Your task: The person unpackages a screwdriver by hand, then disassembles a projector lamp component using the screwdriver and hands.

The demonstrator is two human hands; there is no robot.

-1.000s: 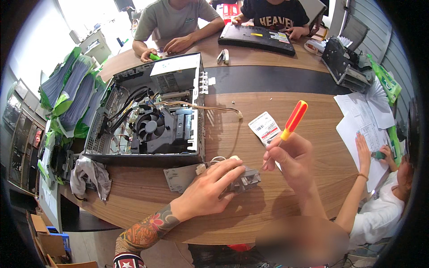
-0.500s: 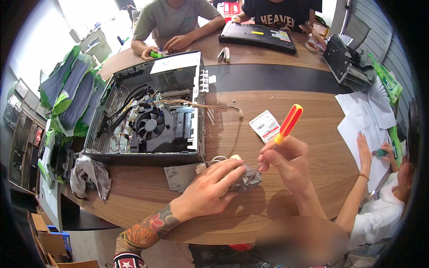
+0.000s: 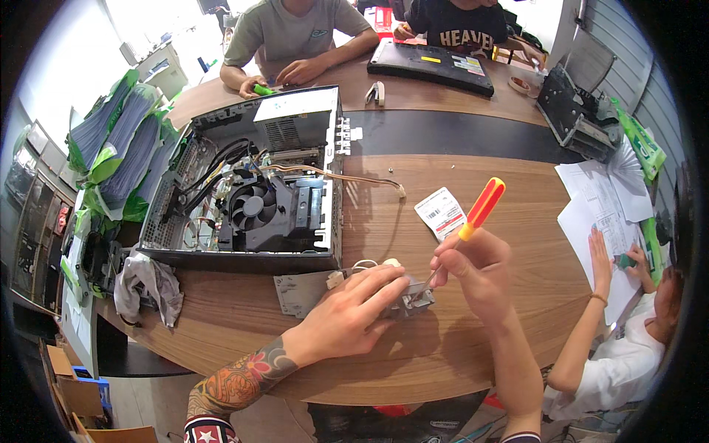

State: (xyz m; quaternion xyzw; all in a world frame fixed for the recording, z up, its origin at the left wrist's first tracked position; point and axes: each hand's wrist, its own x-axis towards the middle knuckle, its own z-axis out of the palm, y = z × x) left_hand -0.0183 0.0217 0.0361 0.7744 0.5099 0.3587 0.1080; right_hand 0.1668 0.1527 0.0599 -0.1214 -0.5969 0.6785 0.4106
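Observation:
My right hand (image 3: 478, 272) pinches the shaft of a screwdriver (image 3: 484, 210) with a red and yellow handle. The tool leans, handle up, and its tip meets the right end of a grey metal bracket (image 3: 295, 293) lying on the table. Over the middle of that bracket rests my left hand (image 3: 353, 308), its fingers bent around and pressing it down, so much of the part is covered. A white cable and a pale connector (image 3: 334, 279) show just beyond the left hand's knuckles.
An opened computer case (image 3: 244, 260) with a fan stands left of centre. A white label card (image 3: 441, 213) lies beyond my right hand. Across the table are two people and a black laptop (image 3: 432, 68). Papers (image 3: 602, 214) and another person's hands are at right; a grey cloth (image 3: 150, 288) lies at left.
The view has shifted slightly. My hands keep nearly the same pose on the bracket and screwdriver, and the screwdriver's tip stays at the bracket's right end.

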